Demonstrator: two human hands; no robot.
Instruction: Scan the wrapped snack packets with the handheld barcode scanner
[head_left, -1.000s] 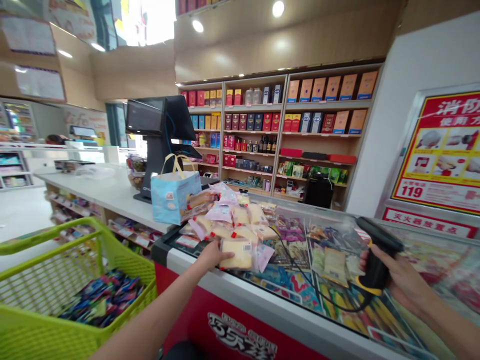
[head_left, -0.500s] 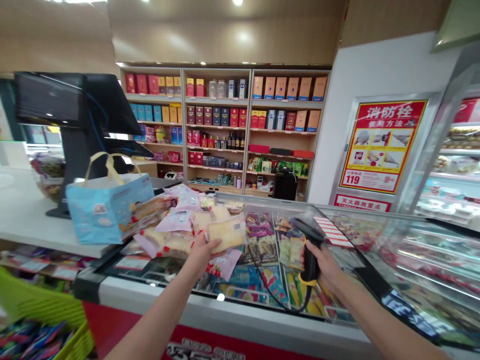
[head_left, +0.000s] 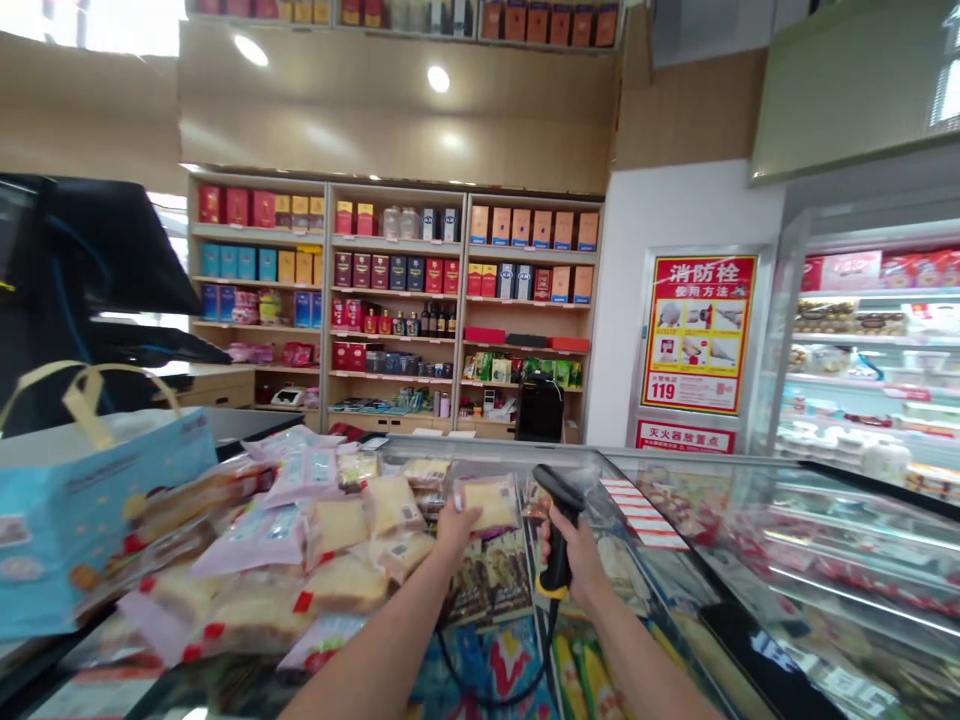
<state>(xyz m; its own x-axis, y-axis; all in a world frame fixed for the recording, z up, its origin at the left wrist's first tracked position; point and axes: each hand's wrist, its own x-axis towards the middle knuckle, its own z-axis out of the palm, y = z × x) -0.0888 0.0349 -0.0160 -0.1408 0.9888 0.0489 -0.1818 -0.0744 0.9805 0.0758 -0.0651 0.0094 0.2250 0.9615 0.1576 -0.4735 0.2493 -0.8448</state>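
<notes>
Cake [head_left: 489,503] in left hand [head_left: 455,530] (right hand [head_left: 579,565]: scanner [head_left: 559,497])

**Glass-topped chest freezer [head_left: 675,458] piled with cake packets [head_left: 341,527]**

Plastic-wrapped packets of pale sliced sponge cake, many with pink labels and red tags, lie overlapping across the freezer's left half. Printed snack bags [head_left: 506,660] show through the glass beneath them. A light blue tote bag [head_left: 97,520] with cream handles stands at the edge of the white worktop [head_left: 225,428], touching the pile.
</notes>
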